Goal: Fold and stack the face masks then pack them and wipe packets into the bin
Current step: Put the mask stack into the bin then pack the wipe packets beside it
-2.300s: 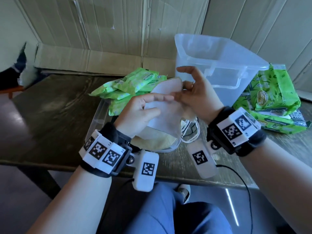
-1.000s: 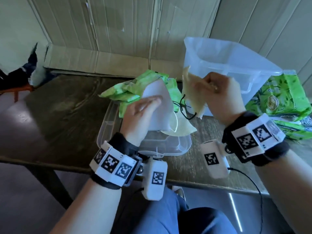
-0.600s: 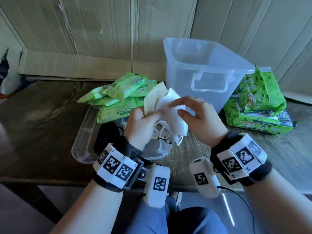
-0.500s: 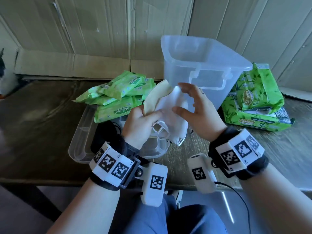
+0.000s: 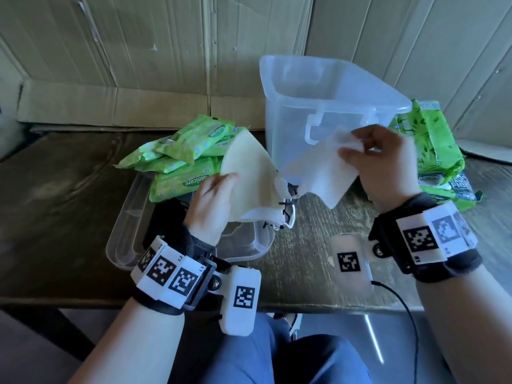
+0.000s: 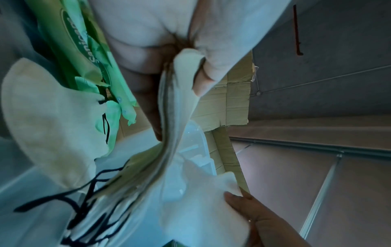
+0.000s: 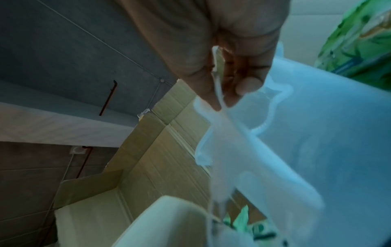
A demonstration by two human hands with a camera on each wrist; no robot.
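My left hand (image 5: 213,200) grips a stack of folded face masks (image 5: 249,173), cream on top and white beneath, with ear loops dangling over the table. In the left wrist view the thumb (image 6: 203,78) pinches the stack's layered edge (image 6: 169,137). My right hand (image 5: 379,159) pinches a single white mask (image 5: 321,173) by its upper edge, held up in front of the clear plastic bin (image 5: 327,87). The right wrist view shows fingers (image 7: 243,83) nipping the white mask (image 7: 253,158). Green wipe packets (image 5: 191,162) lie piled to the left of the bin.
A clear bin lid (image 5: 130,217) lies upside down on the dark wooden table (image 5: 55,203) under my left hand. Larger green wipe packs (image 5: 435,151) are stacked right of the bin. Cardboard panels (image 5: 110,106) line the wall behind.
My right hand has pulled one white mask off the stack and moved it right, toward the bin. The left hand keeps hold of the remaining folded masks.
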